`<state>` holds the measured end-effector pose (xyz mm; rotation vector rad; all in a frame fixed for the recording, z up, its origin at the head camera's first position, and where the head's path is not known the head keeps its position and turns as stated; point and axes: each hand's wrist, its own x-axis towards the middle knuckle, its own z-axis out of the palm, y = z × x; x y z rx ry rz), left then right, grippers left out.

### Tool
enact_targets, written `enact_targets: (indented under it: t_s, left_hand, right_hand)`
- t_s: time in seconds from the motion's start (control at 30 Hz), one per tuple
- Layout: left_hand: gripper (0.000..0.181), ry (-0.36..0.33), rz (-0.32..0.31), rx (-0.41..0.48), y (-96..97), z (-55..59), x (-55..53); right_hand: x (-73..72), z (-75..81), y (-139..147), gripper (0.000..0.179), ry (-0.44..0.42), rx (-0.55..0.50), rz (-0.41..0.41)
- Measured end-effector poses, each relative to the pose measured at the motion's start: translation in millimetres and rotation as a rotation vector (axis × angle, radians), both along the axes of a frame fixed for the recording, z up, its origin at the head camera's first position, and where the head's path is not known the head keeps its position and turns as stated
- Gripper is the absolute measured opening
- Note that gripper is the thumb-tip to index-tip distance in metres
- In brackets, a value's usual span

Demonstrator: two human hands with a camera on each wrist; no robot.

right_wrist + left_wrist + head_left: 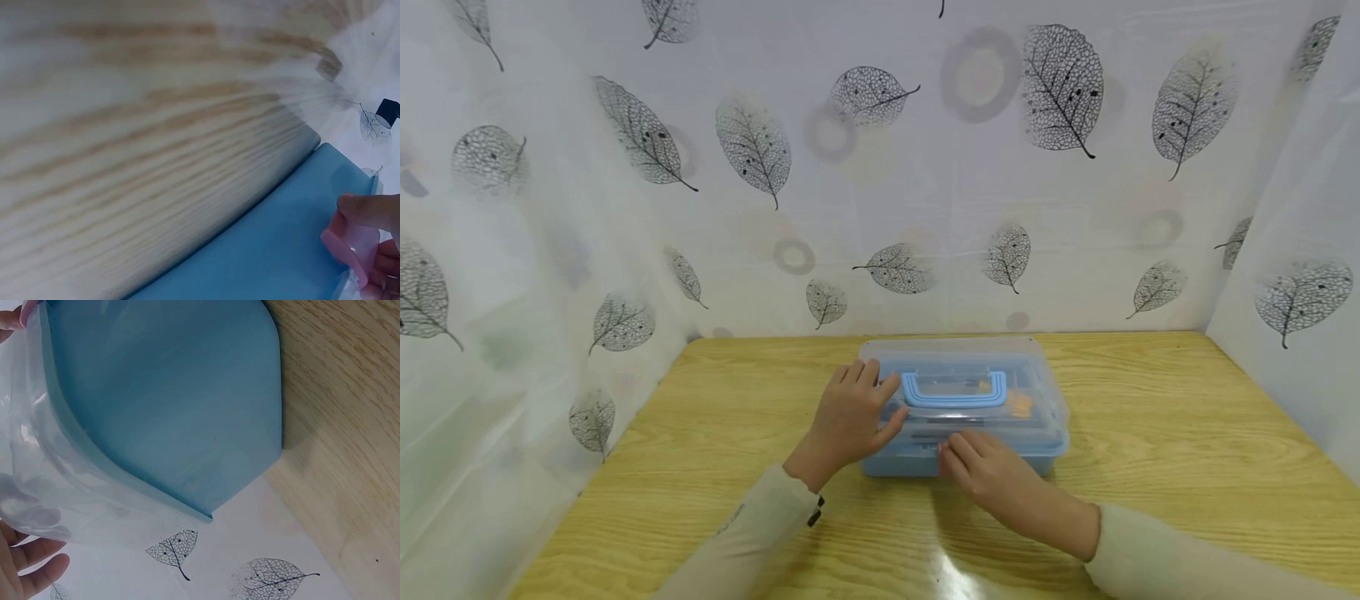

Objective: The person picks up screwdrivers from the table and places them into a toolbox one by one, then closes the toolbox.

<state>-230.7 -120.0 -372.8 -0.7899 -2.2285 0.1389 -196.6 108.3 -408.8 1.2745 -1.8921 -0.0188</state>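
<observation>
A blue storage box (895, 465) with a clear lid (1051, 421) and a light blue handle (955, 402) stands on the table. At its front my right hand (1000, 479) pinches the pink latch (353, 240) between thumb and fingers, as the right wrist view shows. My left hand (847, 421) is at the lid's left side with fingers spread, thumb close to the handle. Its fingertips (47, 565) lie along the lid's edge in the left wrist view. Through the lid, orange items (1019, 405) show inside on the right.
The box sits on a wood-grain table (1165, 433), towards the back edge. A white curtain (940, 192) printed with grey leaves hangs behind the table and along both sides.
</observation>
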Motion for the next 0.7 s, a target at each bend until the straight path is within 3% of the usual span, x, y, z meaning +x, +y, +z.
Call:
enact_targets:
  t_s: [0.7]
  left_hand:
    - [0.028,0.006,-0.015,-0.001,0.2,-2.1,-1.4]
  right_hand:
    - [-4.2,-6.8,-8.4,0.046,0.129,-0.011,-0.031]
